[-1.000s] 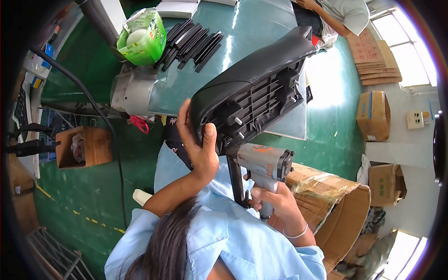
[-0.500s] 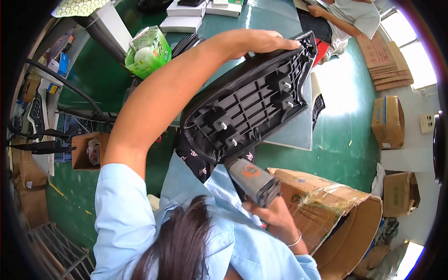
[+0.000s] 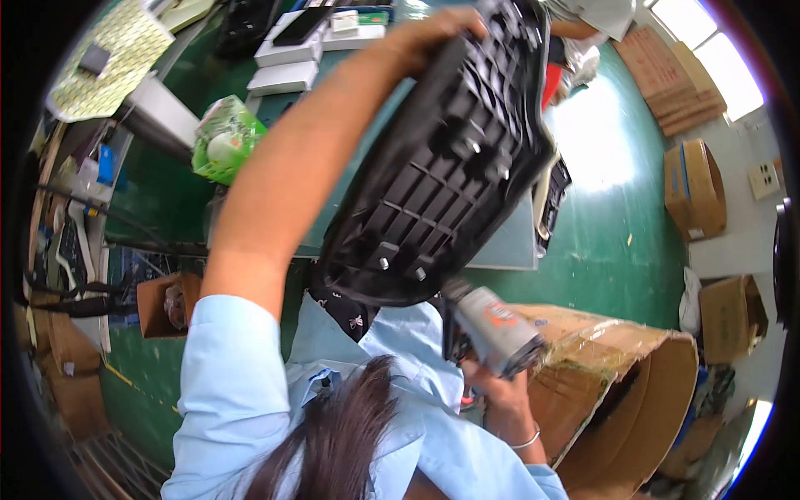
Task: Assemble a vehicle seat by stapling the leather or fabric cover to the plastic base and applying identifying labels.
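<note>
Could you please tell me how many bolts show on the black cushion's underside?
4 bolts: two near the lower end of the black cushion, by the grey tool, and two farther up. The upper end is blurred, so more may be hidden.

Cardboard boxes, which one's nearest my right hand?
The big box just right of your right hand, its open end facing the picture's lower right. It looks the largest; the other boxes sit farther from the hand.
</note>
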Tool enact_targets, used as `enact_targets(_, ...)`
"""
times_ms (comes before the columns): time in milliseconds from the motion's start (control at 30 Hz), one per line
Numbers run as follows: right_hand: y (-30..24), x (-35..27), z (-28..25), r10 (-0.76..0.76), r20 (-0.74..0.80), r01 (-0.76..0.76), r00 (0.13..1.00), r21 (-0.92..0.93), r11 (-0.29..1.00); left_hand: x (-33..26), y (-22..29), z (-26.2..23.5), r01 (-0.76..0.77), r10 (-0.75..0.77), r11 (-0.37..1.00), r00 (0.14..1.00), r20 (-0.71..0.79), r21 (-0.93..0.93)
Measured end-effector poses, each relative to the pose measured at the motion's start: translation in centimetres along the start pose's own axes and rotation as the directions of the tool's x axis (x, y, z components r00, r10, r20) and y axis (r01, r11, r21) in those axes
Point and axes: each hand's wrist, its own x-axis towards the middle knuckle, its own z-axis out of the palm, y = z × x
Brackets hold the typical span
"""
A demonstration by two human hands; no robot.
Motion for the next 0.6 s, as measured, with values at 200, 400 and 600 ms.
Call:
enact_targets(200,-1.1,0.1,-1.7,0.137,-0.163,-0.086,0.977,0.284,0.955,-3.1,5.4,0.1,-0.146,0.108,0.963,0.98,-0.17,-0.228)
enact_targets(400,-0.8,1.4,-2.3,0.065,-0.162,-0.057,0.985,0.057,0.997,-6.3,6.9,3.7,-0.239,0.22,0.905,0.971,-0.093,-0.352)
enact_targets(600,-2.4,3.3,-1.7,0.173,-0.079,-0.18,0.982,-0.083,0.98,-6.9,7.6,8.0,-0.504,0.488,0.862,0.853,-0.185,-0.051)
